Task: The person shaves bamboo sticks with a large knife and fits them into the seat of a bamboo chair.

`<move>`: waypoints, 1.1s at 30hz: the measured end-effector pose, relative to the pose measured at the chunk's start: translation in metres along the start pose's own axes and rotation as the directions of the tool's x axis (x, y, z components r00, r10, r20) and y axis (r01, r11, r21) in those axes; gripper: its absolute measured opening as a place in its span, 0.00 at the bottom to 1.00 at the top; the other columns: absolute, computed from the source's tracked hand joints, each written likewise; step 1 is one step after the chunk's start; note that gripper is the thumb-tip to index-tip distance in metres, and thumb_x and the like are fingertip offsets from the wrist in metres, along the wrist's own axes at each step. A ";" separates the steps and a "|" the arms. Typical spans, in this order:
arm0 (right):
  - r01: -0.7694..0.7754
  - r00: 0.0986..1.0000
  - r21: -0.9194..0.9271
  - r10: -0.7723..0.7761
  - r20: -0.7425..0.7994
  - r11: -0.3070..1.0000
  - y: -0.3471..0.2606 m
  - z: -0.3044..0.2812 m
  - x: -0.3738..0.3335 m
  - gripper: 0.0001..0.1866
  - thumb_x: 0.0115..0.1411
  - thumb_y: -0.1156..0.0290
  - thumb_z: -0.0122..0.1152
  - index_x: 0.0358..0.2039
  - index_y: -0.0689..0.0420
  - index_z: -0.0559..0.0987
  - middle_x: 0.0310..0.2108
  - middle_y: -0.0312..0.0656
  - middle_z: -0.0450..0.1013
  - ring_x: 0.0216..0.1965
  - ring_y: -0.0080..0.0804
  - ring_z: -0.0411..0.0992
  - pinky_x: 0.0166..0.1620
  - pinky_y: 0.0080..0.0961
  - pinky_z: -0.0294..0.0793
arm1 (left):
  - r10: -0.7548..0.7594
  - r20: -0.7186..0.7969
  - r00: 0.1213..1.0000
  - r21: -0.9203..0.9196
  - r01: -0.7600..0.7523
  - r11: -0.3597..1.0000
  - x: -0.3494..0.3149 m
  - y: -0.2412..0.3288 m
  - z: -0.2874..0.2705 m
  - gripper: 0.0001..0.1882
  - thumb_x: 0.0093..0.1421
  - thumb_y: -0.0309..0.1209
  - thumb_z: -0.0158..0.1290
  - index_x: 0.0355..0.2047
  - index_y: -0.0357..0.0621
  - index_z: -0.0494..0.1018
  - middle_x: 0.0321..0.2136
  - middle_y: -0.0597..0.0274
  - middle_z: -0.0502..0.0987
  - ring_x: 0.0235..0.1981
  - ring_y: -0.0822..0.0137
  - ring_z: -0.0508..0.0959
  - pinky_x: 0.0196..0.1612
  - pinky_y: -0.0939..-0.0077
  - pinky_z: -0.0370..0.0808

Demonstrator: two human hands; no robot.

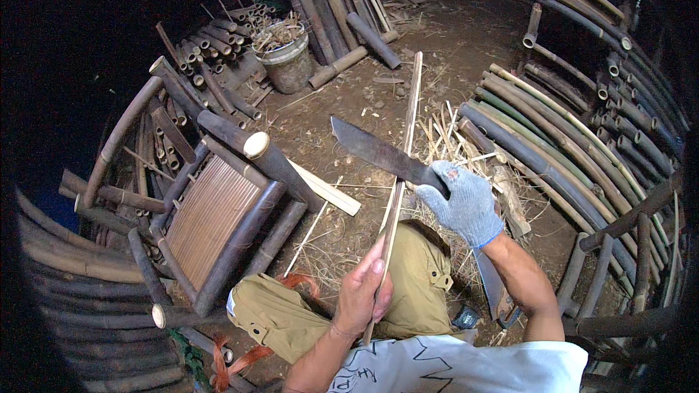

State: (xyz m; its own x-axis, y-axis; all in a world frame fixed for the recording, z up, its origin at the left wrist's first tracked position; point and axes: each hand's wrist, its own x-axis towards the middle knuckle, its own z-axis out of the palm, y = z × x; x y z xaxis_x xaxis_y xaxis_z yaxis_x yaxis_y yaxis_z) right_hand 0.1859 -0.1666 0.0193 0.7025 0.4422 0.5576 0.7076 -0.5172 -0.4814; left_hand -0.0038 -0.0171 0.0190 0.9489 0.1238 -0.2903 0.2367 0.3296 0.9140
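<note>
1. Floor (466, 36): bare packed dirt, littered with bamboo shavings (444, 131) and splinters.
2. Surroundings: bamboo poles (553, 145) stacked in curved rows at right; cut bamboo tubes (211, 44) piled upper left beside a bucket (287, 62); a bamboo chair frame (211, 218) with slatted seat at left.
3. Left hand (360, 295): bare, grip closed around the lower end of a long bamboo strip (408, 138), which runs up and away over the floor.
4. Right hand (466, 204): gloved, grip closed on the handle of a machete (378, 151), blade raised above the strip, pointing left.
</note>
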 end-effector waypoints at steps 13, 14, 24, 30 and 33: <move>-0.264 0.943 0.099 0.279 -0.183 0.959 0.094 -0.037 0.063 0.19 0.68 0.56 0.52 0.40 0.62 0.77 0.36 0.56 0.76 0.38 0.51 0.76 0.43 0.38 0.73 | 0.057 0.013 0.998 0.036 -0.057 0.998 -0.036 -0.040 -0.034 0.22 0.72 0.35 0.45 0.63 0.38 0.64 0.15 0.67 0.68 0.13 0.77 0.65 0.18 0.81 0.65; -0.203 0.952 0.077 0.215 -0.217 0.976 0.082 -0.033 0.055 0.19 0.68 0.57 0.53 0.42 0.63 0.77 0.37 0.55 0.77 0.39 0.51 0.76 0.44 0.38 0.73 | 0.113 -0.030 0.993 0.133 -0.108 0.985 -0.020 -0.036 -0.035 0.20 0.72 0.35 0.45 0.60 0.37 0.67 0.15 0.67 0.69 0.13 0.77 0.66 0.18 0.81 0.64; 0.012 0.969 0.005 -0.013 0.245 1.000 -0.018 0.006 -0.018 0.24 0.53 0.53 0.70 0.41 0.60 0.79 0.31 0.51 0.77 0.32 0.52 0.77 0.35 0.41 0.76 | 0.407 -0.202 0.891 0.492 -0.267 0.829 0.062 0.014 -0.019 0.12 0.69 0.31 0.50 0.43 0.34 0.76 0.22 0.67 0.73 0.21 0.79 0.69 0.24 0.81 0.67; -0.088 0.969 0.003 0.085 0.230 0.996 -0.008 0.019 -0.017 0.23 0.57 0.45 0.63 0.32 0.55 0.78 0.25 0.49 0.75 0.28 0.53 0.75 0.31 0.43 0.74 | 0.486 -0.176 0.856 0.603 -0.296 0.740 0.054 -0.005 -0.014 0.16 0.67 0.28 0.50 0.53 0.34 0.74 0.31 0.59 0.76 0.26 0.74 0.73 0.31 0.78 0.71; -0.058 0.991 0.031 0.054 0.124 0.998 0.000 0.020 -0.011 0.21 0.58 0.47 0.63 0.31 0.54 0.77 0.25 0.49 0.74 0.28 0.53 0.75 0.31 0.43 0.74 | 0.470 -0.161 0.868 0.639 -0.271 0.719 0.048 -0.012 -0.014 0.19 0.68 0.32 0.50 0.56 0.37 0.73 0.34 0.63 0.78 0.23 0.80 0.71 0.26 0.82 0.70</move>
State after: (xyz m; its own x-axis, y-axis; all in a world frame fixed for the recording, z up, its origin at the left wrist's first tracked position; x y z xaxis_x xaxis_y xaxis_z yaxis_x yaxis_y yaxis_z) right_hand 0.1796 -0.1562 -0.0002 0.7437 0.5007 0.4430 0.6675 -0.5190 -0.5340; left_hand 0.0356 -0.0023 -0.0096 0.9011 0.4130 0.1323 0.0463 -0.3950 0.9175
